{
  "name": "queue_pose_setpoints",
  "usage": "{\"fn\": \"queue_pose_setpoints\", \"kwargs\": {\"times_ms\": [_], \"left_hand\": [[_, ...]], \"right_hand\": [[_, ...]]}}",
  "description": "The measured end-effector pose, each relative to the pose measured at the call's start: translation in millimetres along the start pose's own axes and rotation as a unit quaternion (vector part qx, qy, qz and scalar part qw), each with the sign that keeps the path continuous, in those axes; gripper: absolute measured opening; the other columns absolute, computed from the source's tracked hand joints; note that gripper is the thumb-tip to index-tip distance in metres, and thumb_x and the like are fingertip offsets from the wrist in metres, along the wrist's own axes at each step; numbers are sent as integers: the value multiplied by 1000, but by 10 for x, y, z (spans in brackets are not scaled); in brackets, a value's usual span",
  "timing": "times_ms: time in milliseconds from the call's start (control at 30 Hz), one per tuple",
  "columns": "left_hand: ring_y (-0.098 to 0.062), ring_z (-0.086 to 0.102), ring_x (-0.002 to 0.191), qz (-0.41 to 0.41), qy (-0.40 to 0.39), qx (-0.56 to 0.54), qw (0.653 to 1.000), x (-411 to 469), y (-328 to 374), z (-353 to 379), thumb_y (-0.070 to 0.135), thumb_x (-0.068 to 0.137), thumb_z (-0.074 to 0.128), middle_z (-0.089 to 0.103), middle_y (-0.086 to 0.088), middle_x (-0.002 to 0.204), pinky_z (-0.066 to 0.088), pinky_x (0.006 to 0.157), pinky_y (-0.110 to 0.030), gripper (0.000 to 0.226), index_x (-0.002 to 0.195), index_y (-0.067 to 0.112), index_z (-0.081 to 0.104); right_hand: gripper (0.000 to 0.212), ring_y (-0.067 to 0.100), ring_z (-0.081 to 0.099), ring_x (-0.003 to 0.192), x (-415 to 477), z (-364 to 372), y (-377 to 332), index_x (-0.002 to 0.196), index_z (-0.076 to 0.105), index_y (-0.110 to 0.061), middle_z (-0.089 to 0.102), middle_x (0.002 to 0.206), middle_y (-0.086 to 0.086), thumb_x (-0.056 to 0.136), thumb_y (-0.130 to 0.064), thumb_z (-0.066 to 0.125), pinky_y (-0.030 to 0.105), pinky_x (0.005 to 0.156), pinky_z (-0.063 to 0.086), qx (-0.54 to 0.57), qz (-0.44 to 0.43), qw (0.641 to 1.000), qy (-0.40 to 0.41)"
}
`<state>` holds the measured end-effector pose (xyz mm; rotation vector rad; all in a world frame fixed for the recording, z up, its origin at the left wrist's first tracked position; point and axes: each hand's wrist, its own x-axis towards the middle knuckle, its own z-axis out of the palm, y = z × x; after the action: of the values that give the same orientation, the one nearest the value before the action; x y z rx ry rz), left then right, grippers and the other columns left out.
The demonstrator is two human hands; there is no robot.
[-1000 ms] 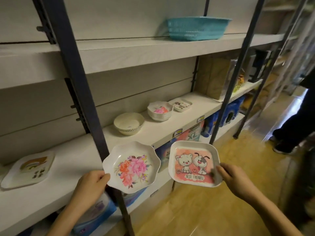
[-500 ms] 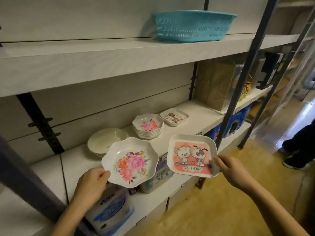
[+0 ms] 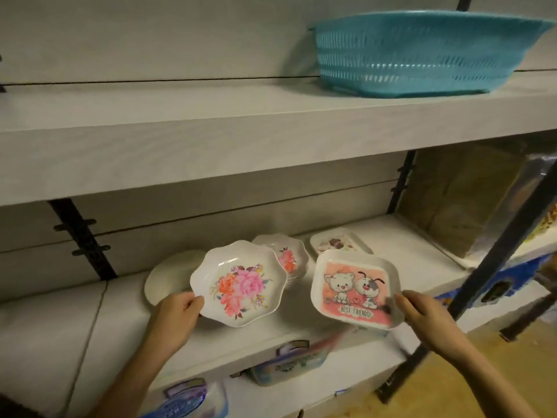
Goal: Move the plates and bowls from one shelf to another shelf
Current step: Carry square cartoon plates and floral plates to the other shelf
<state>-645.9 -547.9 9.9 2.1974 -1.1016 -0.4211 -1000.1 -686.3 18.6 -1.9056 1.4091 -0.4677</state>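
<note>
Two plates are held over the middle shelf [image 3: 407, 257]; the left hand [image 3: 176, 315] pinches the scalloped floral plate [image 3: 238, 283] at its seven o'clock rim; the right hand [image 3: 422, 312] pinches the square cartoon plate [image 3: 355, 289] at four o'clock; behind them sit one plain bowl [image 3: 164, 277], one floral stack [image 3: 289, 254] and one small tray [image 3: 337, 244].

Left hand [image 3: 177, 312] holds a floral plate [image 3: 238, 282], right hand [image 3: 428, 318] a cartoon plate [image 3: 355, 288], above the middle shelf [image 3: 120, 321].

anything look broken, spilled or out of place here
Nothing clearly wrong. The flower plate in the left hand and the cartoon plate in the right hand look whole. Only oddity: a dark smudge on the cartoon plate beside the thumb, possibly shadow; I cannot tell.
</note>
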Motion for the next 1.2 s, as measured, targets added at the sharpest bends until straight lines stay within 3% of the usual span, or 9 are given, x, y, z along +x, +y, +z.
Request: {"fn": "queue_pose_setpoints", "kwargs": {"times_ms": [133,233,333,500,833,967,1200], "left_hand": [[-22,44,57,-42,26,-15,999,223,202,282,13,90,48,51,-10,58,29,54,-28,35,56,6,49],[-21,47,59,-83,46,-21,995,390,366,483,16,91,48,53,-9,61,31,55,-26,31,63,3,54],[-24,51,66,-110,55,-22,992,552,494,675,17,90,48,57,-13,69,33,59,-29,28,67,4,55],[-25,53,74,-150,35,17,988,810,574,901,20,92,46,61,-17,80,35,67,-28,31,89,-4,65],[-25,52,72,-165,-24,91,982,1070,637,972,25,92,44,55,-13,72,35,68,-27,33,67,5,53],[-23,53,71,-175,-28,95,979,1011,615,1060,30,93,45,49,-3,60,36,67,-28,37,59,14,47],[-19,51,68,-118,42,165,978,824,769,998,42,91,44,44,1,57,31,57,-25,47,51,21,35]], "right_hand": [[25,10,63,66,549,-253,134,81,61,-20,68,82,2,96,-23,41,18,56,49,-25,-37,998,-47],[26,17,65,77,890,-421,216,80,62,-20,69,84,2,96,-24,42,32,71,53,-49,-62,995,-60],[31,25,64,75,1200,-547,307,80,67,-12,71,81,7,95,-26,44,46,75,51,-75,-76,992,-65],[32,23,65,76,1539,-587,381,85,68,-9,71,84,6,96,-26,43,42,76,53,-72,-90,989,-92],[31,23,65,76,1817,-617,500,85,68,-9,71,83,6,95,-25,44,44,76,53,-40,-79,992,-94],[29,21,65,75,1871,-616,605,82,68,-12,72,81,5,95,-24,45,45,76,53,-41,-71,992,-93],[30,19,64,76,2014,-562,683,88,66,-10,69,85,4,96,-27,43,34,71,52,-73,-69,990,-100]]}}
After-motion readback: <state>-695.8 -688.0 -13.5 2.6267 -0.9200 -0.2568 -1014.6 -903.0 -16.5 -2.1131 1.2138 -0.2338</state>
